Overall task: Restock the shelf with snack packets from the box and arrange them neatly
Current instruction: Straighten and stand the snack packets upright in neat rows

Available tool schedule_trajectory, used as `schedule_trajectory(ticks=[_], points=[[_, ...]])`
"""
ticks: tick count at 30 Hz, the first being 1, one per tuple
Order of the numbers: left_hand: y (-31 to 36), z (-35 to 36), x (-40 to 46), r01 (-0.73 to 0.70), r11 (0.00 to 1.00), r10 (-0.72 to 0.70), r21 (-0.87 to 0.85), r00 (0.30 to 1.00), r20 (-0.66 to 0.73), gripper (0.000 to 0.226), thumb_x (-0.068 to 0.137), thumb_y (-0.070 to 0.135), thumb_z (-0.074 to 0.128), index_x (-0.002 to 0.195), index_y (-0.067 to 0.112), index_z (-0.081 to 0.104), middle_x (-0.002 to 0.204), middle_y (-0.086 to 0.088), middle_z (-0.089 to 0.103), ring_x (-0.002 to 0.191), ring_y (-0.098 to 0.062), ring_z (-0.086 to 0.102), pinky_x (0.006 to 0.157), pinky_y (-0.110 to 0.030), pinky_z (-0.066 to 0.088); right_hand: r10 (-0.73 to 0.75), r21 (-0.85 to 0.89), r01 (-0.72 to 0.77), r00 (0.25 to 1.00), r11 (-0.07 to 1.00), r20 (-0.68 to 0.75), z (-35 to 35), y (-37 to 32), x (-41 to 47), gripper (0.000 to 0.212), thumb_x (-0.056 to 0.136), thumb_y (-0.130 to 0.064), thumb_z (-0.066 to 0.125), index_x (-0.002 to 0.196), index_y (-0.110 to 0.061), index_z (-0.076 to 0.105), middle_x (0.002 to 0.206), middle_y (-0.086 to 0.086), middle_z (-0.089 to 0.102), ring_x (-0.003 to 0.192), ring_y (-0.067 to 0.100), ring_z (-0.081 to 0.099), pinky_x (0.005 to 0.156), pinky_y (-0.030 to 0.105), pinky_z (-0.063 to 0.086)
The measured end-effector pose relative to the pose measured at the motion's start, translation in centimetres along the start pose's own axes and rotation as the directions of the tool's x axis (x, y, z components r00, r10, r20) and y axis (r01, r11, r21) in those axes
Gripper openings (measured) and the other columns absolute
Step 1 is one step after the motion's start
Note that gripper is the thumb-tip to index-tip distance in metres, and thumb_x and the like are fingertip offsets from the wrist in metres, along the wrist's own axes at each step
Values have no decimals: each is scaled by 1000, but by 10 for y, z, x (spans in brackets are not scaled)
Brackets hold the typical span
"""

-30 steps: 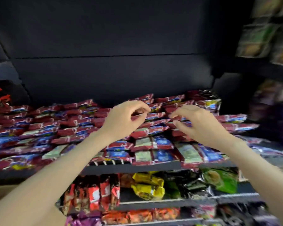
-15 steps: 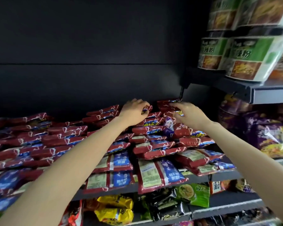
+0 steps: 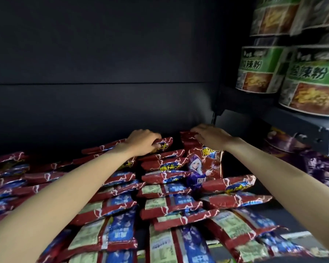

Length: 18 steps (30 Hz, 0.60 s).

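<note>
Dark shelf point(image 3: 285, 236) backing looms as, arranging, the left hand point(image 3: 141, 142) grips one rear red packet point(image 3: 162, 145) and the right hand point(image 3: 210, 136) rests on another packet point(image 3: 188, 142); next, probably squaring both rows.

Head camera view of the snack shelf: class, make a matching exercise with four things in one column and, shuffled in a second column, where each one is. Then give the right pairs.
Things
1. left hand
2. right hand
3. green noodle tubs
4. upright red packet with a cartoon figure

Places
A. on the higher shelf at upper right
B. standing among the flat packets, below the right hand
C. on a red packet at the back, left of the gap
D. on a red packet at the back, right of the gap

Pairs: 1-C, 2-D, 3-A, 4-B
</note>
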State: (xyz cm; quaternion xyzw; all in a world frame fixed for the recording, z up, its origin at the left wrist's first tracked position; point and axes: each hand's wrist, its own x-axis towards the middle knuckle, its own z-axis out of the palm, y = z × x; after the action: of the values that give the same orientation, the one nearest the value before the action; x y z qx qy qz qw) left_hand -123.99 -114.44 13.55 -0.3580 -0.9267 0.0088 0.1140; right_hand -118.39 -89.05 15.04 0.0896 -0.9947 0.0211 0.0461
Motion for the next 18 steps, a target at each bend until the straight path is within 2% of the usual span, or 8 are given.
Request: schedule_trajectory(ticks=[2, 4, 6, 9, 11, 13, 15, 18], points=[[2, -2, 8, 18, 1000, -17, 21, 998, -60, 40, 97, 39, 47, 132, 20, 49, 116, -4, 66, 104, -23, 62, 85, -37, 49, -58, 22, 58, 998, 998, 29, 1, 5, 0, 39, 98, -27, 44, 137, -24, 42, 145, 1, 38, 131, 21, 38, 108, 35, 33], [3, -2, 18, 37, 999, -34, 25, 993, -113, 35, 98, 37, 45, 129, 19, 49, 108, -4, 68, 96, -24, 64, 78, -37, 51, -108, 42, 106, 992, 994, 67, 2, 11, -2, 40, 95, -23, 50, 135, -26, 45, 150, -1, 29, 137, 20, 30, 109, 27, 25], [8, 0, 26, 43, 999, -42, 4, 988, -149, 32, 98, 34, 46, 127, 20, 49, 109, -4, 67, 93, -25, 65, 76, -39, 52, -136, 47, 132, 987, 990, 91, 3, 15, -4, 39, 95, -23, 51, 134, -28, 46, 153, -2, 23, 140, 19, 22, 109, 25, 21], [16, 7, 36, 25, 1000, -26, -11, 974, -224, 33, 96, 30, 51, 128, 21, 45, 116, -1, 63, 86, -23, 66, 70, -38, 54, -176, 22, 176, 983, 984, 42, 3, 17, -4, 35, 96, -27, 48, 131, -28, 50, 150, -3, 29, 137, 17, 25, 108, 25, 22], [18, 11, 41, -19, 996, 44, 90, 956, -289, 34, 94, 26, 54, 127, 20, 48, 118, -3, 58, 86, -23, 65, 66, -37, 55, -192, 6, 192, 981, 981, 5, 3, 17, -2, 33, 97, -27, 46, 130, -27, 52, 147, -3, 33, 135, 16, 28, 107, 25, 23], [13, 14, 40, -87, 978, 149, 188, 928, -342, 31, 85, 17, 67, 116, 15, 62, 108, -7, 61, 89, -26, 62, 66, -36, 54, -204, -27, 204, 979, 979, -12, 5, 17, -2, 34, 98, -28, 45, 131, -25, 51, 147, -3, 34, 135, 16, 28, 108, 26, 22], [8, 17, 37, -131, 968, 204, 216, 909, -364, 29, 78, 13, 74, 106, 13, 68, 106, -7, 62, 94, -26, 59, 71, -37, 52, -210, -76, 208, 977, 975, -20, 9, 17, -5, 36, 99, -29, 42, 134, -24, 49, 148, -5, 34, 136, 15, 25, 110, 28, 20], [5, 19, 27, -148, 981, 176, 127, 950, -257, 44, 83, 21, 69, 126, 17, 57, 134, -4, 48, 121, -23, 45, 94, -37, 42, -211, -46, 210, 977, 977, -33, 13, 17, -11, 36, 100, -31, 40, 134, -23, 46, 142, -7, 41, 133, 14, 31, 109, 28, 18]])
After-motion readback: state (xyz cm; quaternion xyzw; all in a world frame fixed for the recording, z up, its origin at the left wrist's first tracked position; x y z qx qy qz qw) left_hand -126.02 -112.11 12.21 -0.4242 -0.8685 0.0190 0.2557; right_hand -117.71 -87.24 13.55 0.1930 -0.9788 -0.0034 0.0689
